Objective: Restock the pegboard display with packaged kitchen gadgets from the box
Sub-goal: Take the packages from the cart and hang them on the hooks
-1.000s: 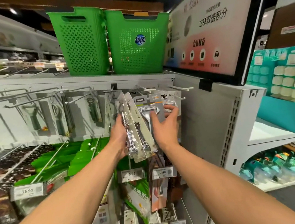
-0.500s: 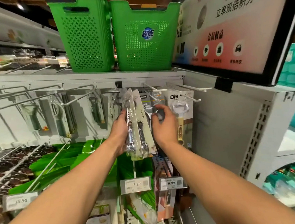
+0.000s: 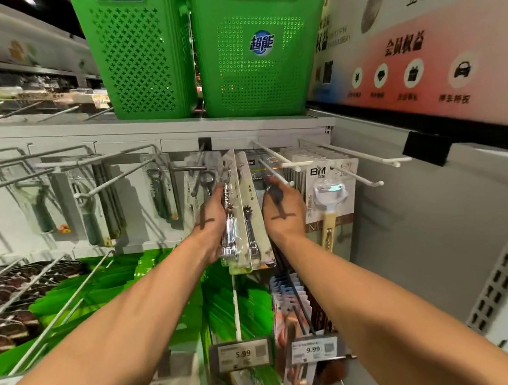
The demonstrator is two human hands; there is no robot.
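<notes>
Shelf edge [image 3: 240,126]: just above both sets of fingertips and carrying the green baskets [image 3: 253,63], so there is little room to lift.
Corkscrew packs [image 3: 239,215]: the left hand [image 3: 212,223] grips them edge-on, fingers and thumb wrapped round. They sit higher and nearer the pegs than a second ago, so hanging looks imminent.
Peeler pack [image 3: 330,198]: just right of the right fingers, a tight side.
Right hand [image 3: 285,211]: it has moved up to the dark pack [image 3: 265,180] behind; the fingers are curled, but I cannot tell whether they grip.
White hook [image 3: 270,166]: its tip is at the right fingertips. The clear gap lies between the two hands.
</notes>
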